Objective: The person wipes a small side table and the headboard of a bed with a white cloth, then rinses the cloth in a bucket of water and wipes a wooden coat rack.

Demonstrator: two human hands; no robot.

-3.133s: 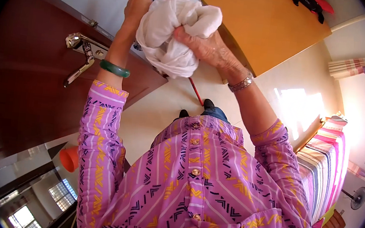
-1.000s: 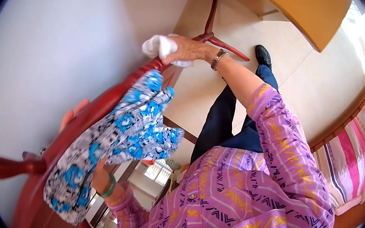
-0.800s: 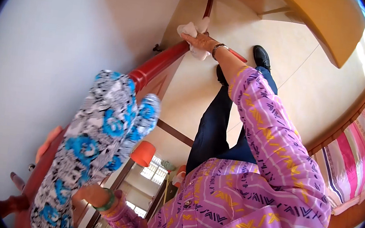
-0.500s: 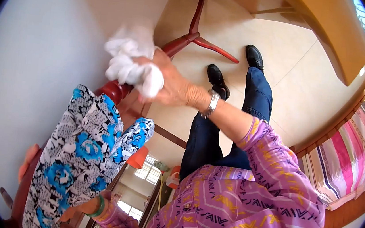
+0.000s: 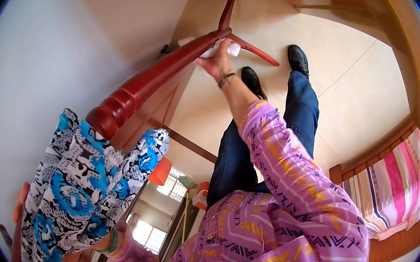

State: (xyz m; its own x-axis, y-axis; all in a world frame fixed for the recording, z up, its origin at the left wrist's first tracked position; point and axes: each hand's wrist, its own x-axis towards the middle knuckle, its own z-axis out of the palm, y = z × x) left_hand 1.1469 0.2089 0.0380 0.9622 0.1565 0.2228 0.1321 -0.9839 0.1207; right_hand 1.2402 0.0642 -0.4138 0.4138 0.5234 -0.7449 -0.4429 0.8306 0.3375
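A dark red wooden stand (image 5: 146, 83) slants across the left side, with a turned, ringed section midway and splayed legs at its far end. My right hand (image 5: 218, 64) is closed round a white cloth (image 5: 233, 49) and presses it against the pole just below the leg joint. A blue, black and white floral fabric (image 5: 74, 183) drapes over the near part of the stand. At its left edge show fingers of my left hand (image 5: 20, 205), wrapped round the stand; the fabric hides most of this hand. A green bangle circles the left wrist.
A pale wall (image 5: 25, 86) runs close along the left. Far right stands a curved yellow-brown wooden furniture piece (image 5: 408, 49), with a bed in striped bedding (image 5: 405, 177) nearer. My black shoes (image 5: 298, 59) rest on the tiled floor. An orange object (image 5: 160, 171) and a window lie beyond a doorway.
My right hand has slid the white cloth away from the ringed section, along the pole to the leg joint. The floral fabric has shifted slightly nearer, baring more of the rings.
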